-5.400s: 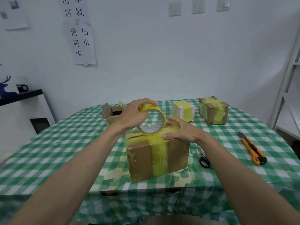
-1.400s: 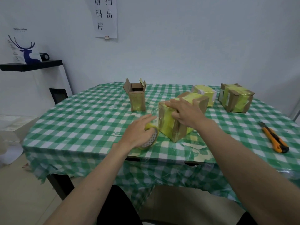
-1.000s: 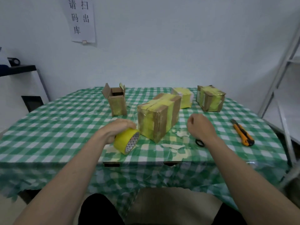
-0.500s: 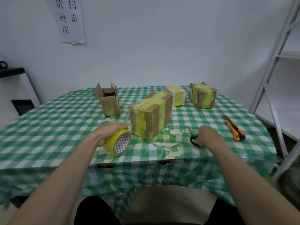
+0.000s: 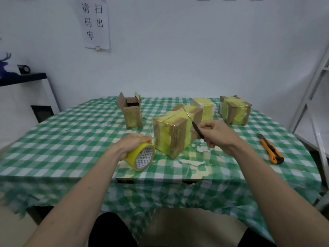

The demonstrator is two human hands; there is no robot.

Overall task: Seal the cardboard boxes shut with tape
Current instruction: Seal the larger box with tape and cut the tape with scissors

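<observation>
A cardboard box [image 5: 175, 130] wrapped in yellow tape stands near the table's front edge. My left hand [image 5: 132, 143] grips a roll of yellow tape [image 5: 142, 156] just left of the box, low over the table; a thin clear strip seems to run from the roll to the box's left face. My right hand [image 5: 214, 135] holds black-handled scissors [image 5: 193, 122] in front of the box's right side, blades pointing up over the box top. An open, untaped box [image 5: 131, 112] stands behind on the left.
Two taped boxes sit at the back right, a small one [image 5: 204, 108] and a bigger one [image 5: 234, 109]. An orange utility knife [image 5: 270, 149] lies at the right. Tape scraps litter the green checked tablecloth [image 5: 62, 139]. A white shelf frame [image 5: 313, 90] stands at the right.
My right hand left the box, reached to the table, picked up the scissors and raised them to the box. The left hand brought the roll down the box's left side and holds it there.
</observation>
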